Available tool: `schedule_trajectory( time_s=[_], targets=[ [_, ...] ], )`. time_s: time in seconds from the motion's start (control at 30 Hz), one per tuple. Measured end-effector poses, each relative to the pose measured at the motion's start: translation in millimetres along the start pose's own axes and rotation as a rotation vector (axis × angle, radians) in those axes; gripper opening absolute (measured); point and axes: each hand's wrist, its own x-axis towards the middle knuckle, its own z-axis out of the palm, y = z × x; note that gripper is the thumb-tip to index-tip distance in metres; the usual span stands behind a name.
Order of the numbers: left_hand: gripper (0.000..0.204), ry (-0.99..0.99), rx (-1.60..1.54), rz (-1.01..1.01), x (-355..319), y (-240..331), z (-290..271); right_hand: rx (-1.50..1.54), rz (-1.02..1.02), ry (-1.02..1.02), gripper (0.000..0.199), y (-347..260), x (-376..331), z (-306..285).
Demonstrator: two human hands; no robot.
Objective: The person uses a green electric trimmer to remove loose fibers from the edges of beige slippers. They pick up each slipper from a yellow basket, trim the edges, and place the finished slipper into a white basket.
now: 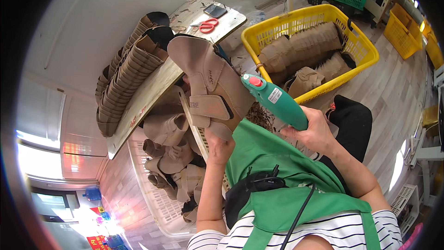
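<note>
My left hand (219, 148) grips the lower end of a tan shoe upper (203, 71) and holds it raised before me. The upper has a wide strap across it and a dark edge. My right hand (314, 132) is closed round the rear end of a green handheld power tool (280, 102) with a red button. The tool's front end is close beside the upper's right edge; I cannot tell whether they touch, as its working tip is hidden. Some fingers of my left hand are hidden behind the upper.
Nested tan uppers (132, 74) line the worktable (150, 97), with red-handled scissors (209, 26) and a phone (215, 11) at its far end. A yellow basket (310, 95) holds stacked uppers at right. Below the table, a white basket (148, 194) holds loose uppers. Scraps (261, 115) lie beyond my apron.
</note>
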Motion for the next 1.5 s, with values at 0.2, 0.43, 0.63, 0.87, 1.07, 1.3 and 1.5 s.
schedule_trajectory(
  time_s=[0.2, 0.43, 0.63, 0.87, 1.07, 1.3, 1.5],
  targets=[
    [0.042, -0.037, 0.098, 0.039, -4.3, 13.4, 2.2, 0.055, -0.008, 0.042, 0.027, -0.1, 7.2, 7.4],
    [0.044, -0.022, 0.235, 0.025, -12.2, 21.4, -12.2, 0.168, 0.075, 0.104, 0.034, 11.6, 24.0, 9.5],
    [0.027, -0.169, 0.821, -0.57, -121.5, -52.4, -77.1, 0.287, 0.162, 0.239, 0.031, 50.3, 32.2, -45.1],
    [0.044, -0.484, 0.505, -0.704, -48.2, -10.9, -56.5, 0.389, 0.188, 0.532, 0.025, 133.5, 46.8, -125.7],
    [0.041, -0.656, -0.613, -0.72, 74.8, 15.9, 172.3, 0.527, 0.229, 0.606, 0.02, 202.3, 56.7, -166.9],
    [0.069, -0.786, 0.029, -0.452, 98.8, -13.9, 412.3, 0.583, 0.225, 0.563, 0.02, 214.8, 73.5, -189.8],
    [0.054, -1.04, 0.02, -0.648, 88.8, -21.2, 469.3, 0.517, 0.303, 0.567, 0.022, 211.3, 76.0, -200.0]
  ],
)
